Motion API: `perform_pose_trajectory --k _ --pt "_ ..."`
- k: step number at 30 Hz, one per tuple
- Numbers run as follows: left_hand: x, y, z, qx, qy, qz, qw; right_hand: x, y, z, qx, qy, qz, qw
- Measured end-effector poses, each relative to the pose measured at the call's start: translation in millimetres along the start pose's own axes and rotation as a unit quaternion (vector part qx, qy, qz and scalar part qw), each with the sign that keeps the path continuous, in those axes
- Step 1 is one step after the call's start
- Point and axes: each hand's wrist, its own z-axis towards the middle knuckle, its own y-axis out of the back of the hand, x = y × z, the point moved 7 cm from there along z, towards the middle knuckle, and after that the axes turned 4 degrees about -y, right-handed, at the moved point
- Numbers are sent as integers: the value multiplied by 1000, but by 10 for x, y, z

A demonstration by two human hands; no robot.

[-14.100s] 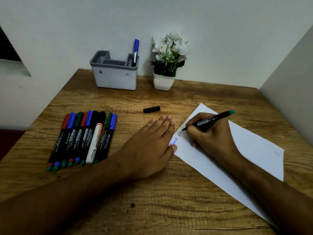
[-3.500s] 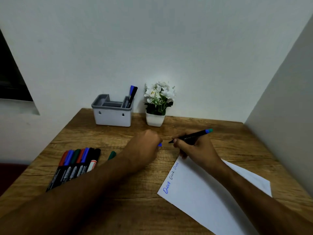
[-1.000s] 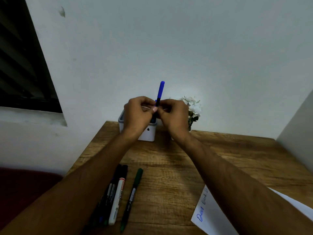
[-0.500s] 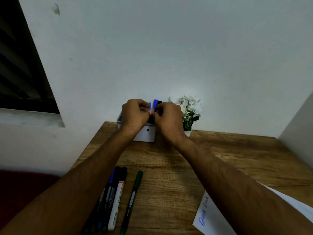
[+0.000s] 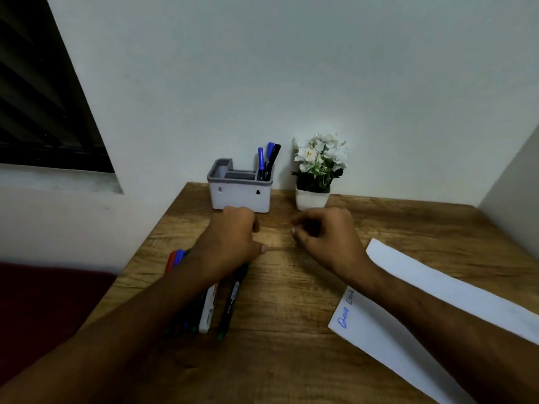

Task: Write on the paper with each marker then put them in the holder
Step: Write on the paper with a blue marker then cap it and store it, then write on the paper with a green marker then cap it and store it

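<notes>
Left hand (image 5: 232, 243) hovers low over the far ends of the loose markers (image 5: 204, 301), fingers curled under, knuckles up; whether it has hold of a marker cannot be told, since the fingertips are hidden under the hand. Right hand (image 5: 323, 237) is just off the table (image 5: 291, 360), fingers loosely curled, thumb and forefinger close together, nothing in them.

The two hands are near each other, apart, with bare wood between them, both a bit in front of the holder (image 5: 240, 196).

Loose markers lie in a row under the left forearm, partly hidden: a white-bodied one (image 5: 208, 310), a dark one with a green end (image 5: 230, 304) just to its right, red and blue caps (image 5: 175, 256) sticking out at the far left.

Holder is grey and white, at the back of the table against the wall. Its right-hand compartment has three markers standing upright: two blue-capped (image 5: 261, 161), one black-capped (image 5: 274, 158).

Paper (image 5: 437, 301) lies to the right, partly under the right forearm, with blue writing (image 5: 342, 320) and a smaller dark scribble (image 5: 350, 297) at its near-left corner.

Small white pot of white flowers (image 5: 316, 170) stands just right of the holder.
</notes>
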Motion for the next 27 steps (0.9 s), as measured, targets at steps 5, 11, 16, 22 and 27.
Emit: perform_pose_trajectory --k 5,11,16,22,27 --pt "-78 -148 -114 41 -11 77 996 -179 68 -253 28 -60 43 997" --pt "-94 -127 -98 8 23 -44 999 -183 150 -527 54 -100 107 988" --pt "-345 -123 -133 -37 56 -412 909 -134 140 -673 102 -167 187 963" --pt "-633 -359 -113 -48 141 -614 775 -193 204 -805 124 -254 282 917" --pt "-885 -679 -179 117 228 -692 674 -308 247 -843 98 -266 262 922"
